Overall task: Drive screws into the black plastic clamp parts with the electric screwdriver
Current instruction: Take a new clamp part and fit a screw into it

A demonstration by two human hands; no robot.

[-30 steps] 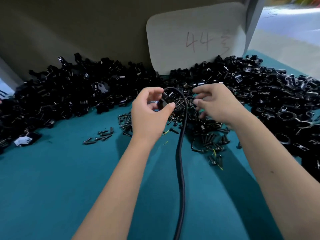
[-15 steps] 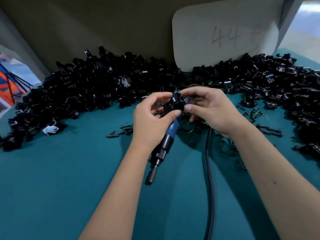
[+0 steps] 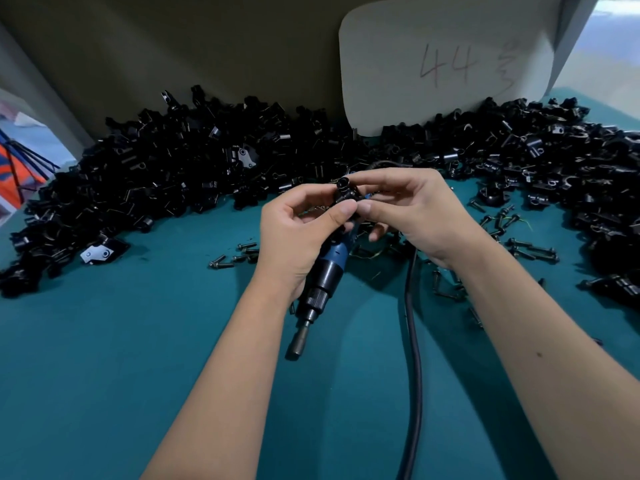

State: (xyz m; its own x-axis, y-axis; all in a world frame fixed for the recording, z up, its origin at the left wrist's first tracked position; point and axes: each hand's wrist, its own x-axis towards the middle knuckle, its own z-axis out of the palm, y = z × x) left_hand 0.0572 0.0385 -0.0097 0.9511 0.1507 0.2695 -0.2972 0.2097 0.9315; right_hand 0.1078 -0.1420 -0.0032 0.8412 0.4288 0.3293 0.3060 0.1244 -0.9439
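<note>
My left hand [image 3: 298, 233] pinches a small black clamp part [image 3: 344, 192] between thumb and fingers, above the table. My right hand [image 3: 415, 216] meets it from the right, thumb and forefinger pinching the same part. Under both hands the blue and black electric screwdriver [image 3: 327, 268] slants down, its bit [image 3: 298, 341] pointing toward me. Which hand supports it is hidden. Loose screws [image 3: 239, 254] lie on the teal table [image 3: 121, 358] just left of my left hand, with more screws [image 3: 519, 237] to the right.
A long heap of black clamp parts [image 3: 166, 174] runs along the back wall and curves round the right side [image 3: 571, 174]. The screwdriver's black cable [image 3: 414, 341] trails toward me between my forearms. A pale card marked 44 [image 3: 446, 64] leans on the wall.
My right hand left the screw pile and came to the clamp in my left hand. The screwdriver has come into sight under my hands. The view has shifted to the left.
</note>
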